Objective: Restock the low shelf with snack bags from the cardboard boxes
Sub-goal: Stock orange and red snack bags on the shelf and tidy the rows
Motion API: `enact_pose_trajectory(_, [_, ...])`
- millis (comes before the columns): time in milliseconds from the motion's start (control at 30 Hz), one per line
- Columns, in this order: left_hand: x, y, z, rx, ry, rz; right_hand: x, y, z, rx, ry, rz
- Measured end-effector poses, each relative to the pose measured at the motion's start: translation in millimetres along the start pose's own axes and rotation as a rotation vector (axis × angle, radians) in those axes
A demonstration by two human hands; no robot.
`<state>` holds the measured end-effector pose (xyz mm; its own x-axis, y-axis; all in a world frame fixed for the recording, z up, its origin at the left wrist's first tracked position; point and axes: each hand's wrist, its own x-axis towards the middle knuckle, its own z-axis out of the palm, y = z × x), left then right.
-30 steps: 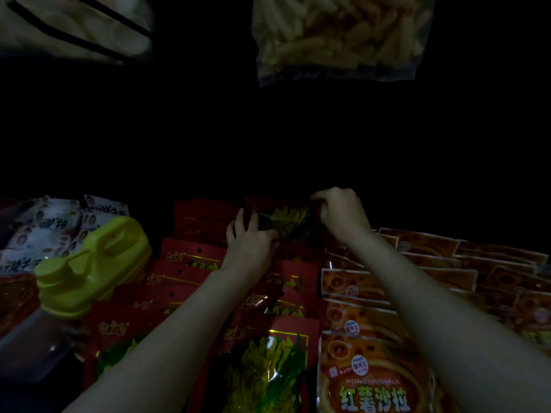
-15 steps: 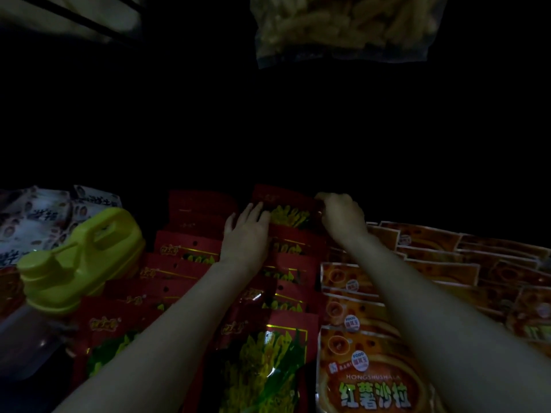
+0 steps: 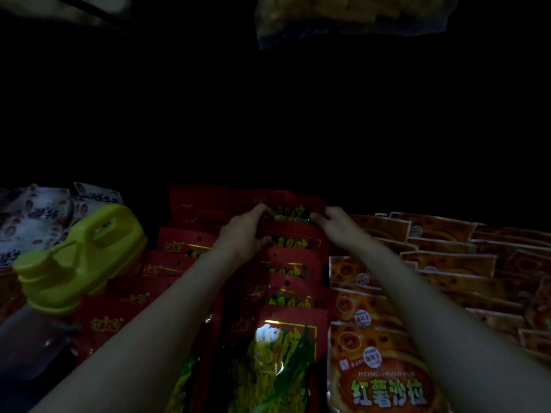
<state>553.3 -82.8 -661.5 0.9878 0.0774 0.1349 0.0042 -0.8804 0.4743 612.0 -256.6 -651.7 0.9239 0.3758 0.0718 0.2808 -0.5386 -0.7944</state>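
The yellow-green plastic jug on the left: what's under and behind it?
The yellow-green plastic jug sits on overlapping red snack bags. Behind it lie white printed snack bags. Whatever is directly under its base is covered, and farther back is too dark to tell.

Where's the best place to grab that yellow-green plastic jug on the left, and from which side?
Take the yellow-green plastic jug by its moulded loop handle on top, coming from above. It lies tilted with the cap toward the lower left, so the handle opening faces up.

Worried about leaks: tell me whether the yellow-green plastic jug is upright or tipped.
Tipped. The yellow-green plastic jug lies on its side, cap pointing left, handle facing up, resting partly on red snack bags.
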Motion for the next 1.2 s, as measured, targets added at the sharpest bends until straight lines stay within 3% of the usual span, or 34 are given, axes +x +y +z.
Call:
enact_pose_trajectory(100, [-5,-6,-7,0.031,-0.004,0.075,1,-2,-3,-0.116,-0.02,-0.013])
enact_pose_trajectory(300, [-14,-15,-18,0.057,-0.011,0.237,-1,4,-10,-0.08,0.0,0.102])
enact_pose_trajectory(600, [0,-7,-6,0.088,0.12,0.036,7,4,-6,-0.117,-0.094,0.115])
enact_pose_trajectory(733, [4,4,6,0.137,0.191,-0.055,3,-9,-19,-0.044,-0.002,-0.071])
enact_pose_trajectory(867, [2,9,17,0.141,0.246,-0.081,-2,-8,-1,-0.466,-0.171,-0.119])
enact_pose_trajectory(1033, [2,-3,5,0.013,0.108,-0.047,-6,28,8,-0.568,0.196,0.036])
enact_pose_trajectory(1133, [2,-7,-2,-0.061,0.015,-0.04,-7,26,6,-0.376,0.277,-0.05])
enact_pose_trajectory(1200, [1,-7,-5,-0.065,-0.008,-0.048,-9,16,3,-0.155,0.237,-0.067])
